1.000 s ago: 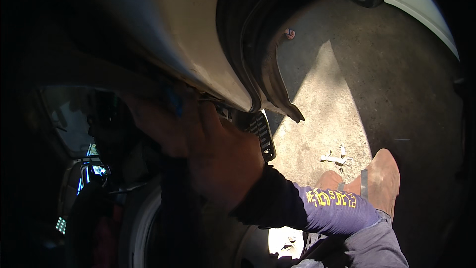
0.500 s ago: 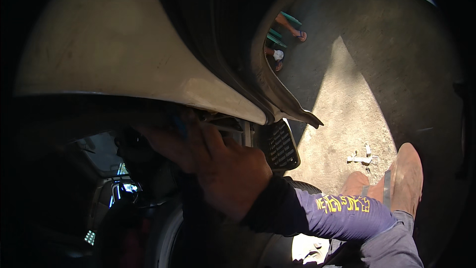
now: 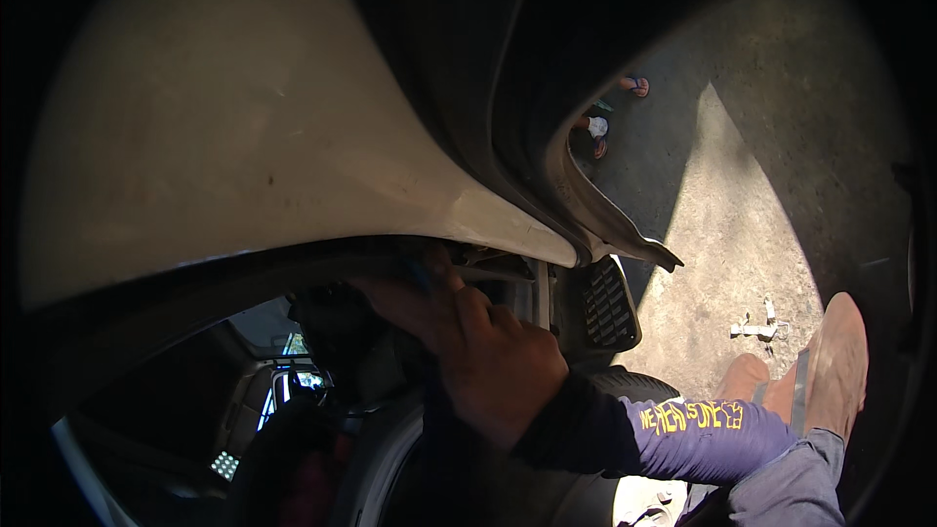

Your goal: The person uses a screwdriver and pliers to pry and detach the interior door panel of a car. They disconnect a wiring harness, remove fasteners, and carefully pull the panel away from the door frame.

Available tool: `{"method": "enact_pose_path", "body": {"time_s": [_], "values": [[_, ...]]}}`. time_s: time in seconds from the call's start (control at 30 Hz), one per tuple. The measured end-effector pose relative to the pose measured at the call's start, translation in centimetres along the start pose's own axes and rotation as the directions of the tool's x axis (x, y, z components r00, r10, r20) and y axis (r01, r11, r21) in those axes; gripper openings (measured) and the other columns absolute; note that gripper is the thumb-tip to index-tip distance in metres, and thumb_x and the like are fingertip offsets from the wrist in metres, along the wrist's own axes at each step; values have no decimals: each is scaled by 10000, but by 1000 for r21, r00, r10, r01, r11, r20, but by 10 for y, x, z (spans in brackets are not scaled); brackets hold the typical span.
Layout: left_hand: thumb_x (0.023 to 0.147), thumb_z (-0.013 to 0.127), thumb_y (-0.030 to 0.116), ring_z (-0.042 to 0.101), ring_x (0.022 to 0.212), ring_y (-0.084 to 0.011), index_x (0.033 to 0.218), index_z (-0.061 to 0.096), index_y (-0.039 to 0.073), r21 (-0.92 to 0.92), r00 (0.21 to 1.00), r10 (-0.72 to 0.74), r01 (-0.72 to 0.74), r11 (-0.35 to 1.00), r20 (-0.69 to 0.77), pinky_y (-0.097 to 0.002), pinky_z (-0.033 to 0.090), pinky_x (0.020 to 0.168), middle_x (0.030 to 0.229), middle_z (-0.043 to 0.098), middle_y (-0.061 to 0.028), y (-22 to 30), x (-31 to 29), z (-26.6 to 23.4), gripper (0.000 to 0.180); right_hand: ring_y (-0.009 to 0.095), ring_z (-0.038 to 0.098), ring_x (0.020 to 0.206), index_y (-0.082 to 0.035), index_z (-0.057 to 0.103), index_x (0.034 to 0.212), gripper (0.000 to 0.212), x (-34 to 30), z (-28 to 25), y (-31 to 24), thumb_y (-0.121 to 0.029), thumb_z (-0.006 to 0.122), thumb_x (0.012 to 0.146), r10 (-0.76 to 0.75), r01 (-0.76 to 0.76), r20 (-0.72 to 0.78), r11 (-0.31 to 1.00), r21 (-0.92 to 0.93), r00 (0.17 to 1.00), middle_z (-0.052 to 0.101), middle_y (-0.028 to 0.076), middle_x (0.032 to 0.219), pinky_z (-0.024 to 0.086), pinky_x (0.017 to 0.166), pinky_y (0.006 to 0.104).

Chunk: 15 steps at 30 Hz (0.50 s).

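Note:
My right hand [image 3: 503, 361], in a dark purple sleeve with yellow lettering, reaches in from the lower right. Its fingers are curled under the lower edge of a pale, curved vehicle panel [image 3: 254, 127]. Close to the fingertips shows a small blue piece [image 3: 422, 273], mostly lost in shadow; what it belongs to I cannot make out. Dark parts beneath the panel surround the fingers. My left hand cannot be picked out in the dark area on the left.
A black ribbed step or pedal [image 3: 610, 304] lies right of my hand. Black rubber trim [image 3: 625, 224] hangs from the panel. On the sunlit floor lies a pale metal piece [image 3: 761, 330] near my brown boots [image 3: 839, 361]. Another person's feet [image 3: 597, 132] show farther off.
The view has shifted, so panel, hand and floor all sit farther right and lower. My right hand keeps its curled grip at the same spot under the panel edge.

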<state>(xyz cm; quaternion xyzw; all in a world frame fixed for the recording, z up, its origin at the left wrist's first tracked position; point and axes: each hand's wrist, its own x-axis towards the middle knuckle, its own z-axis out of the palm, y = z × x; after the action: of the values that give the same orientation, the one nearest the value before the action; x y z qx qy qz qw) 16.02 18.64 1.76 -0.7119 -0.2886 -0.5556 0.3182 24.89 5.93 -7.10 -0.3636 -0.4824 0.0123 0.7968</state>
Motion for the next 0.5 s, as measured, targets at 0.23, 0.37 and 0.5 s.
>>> {"method": "enact_pose_path", "body": {"time_s": [0.23,0.37,0.5], "values": [[784,837,435,658,1111,-336,1488,401,-9,-15,1000,11,-11,1000,2,-400,536,956,1226,623,-198,10,0,1,940,231,688,727,117,454,1449,676,-1,0,-5,-177,647,872,-19,23,29,988,-154,999,584,165,1020,568,492,335],[849,805,343,670,1097,-302,1478,410,-1,-107,992,-126,128,986,23,-393,546,926,1214,633,-192,10,-2,0,819,238,694,737,128,437,1457,688,-1,1,-3,-174,640,874,-10,10,8,993,-113,1000,589,170,1029,563,490,340],[885,781,319,662,1147,-312,1467,419,-9,-64,990,-140,141,988,11,-408,547,968,1266,622,-223,7,1,1,759,253,706,750,125,413,1477,709,-1,1,-1,-170,635,872,-30,33,21,990,-134,999,599,183,1055,573,510,362]]}}
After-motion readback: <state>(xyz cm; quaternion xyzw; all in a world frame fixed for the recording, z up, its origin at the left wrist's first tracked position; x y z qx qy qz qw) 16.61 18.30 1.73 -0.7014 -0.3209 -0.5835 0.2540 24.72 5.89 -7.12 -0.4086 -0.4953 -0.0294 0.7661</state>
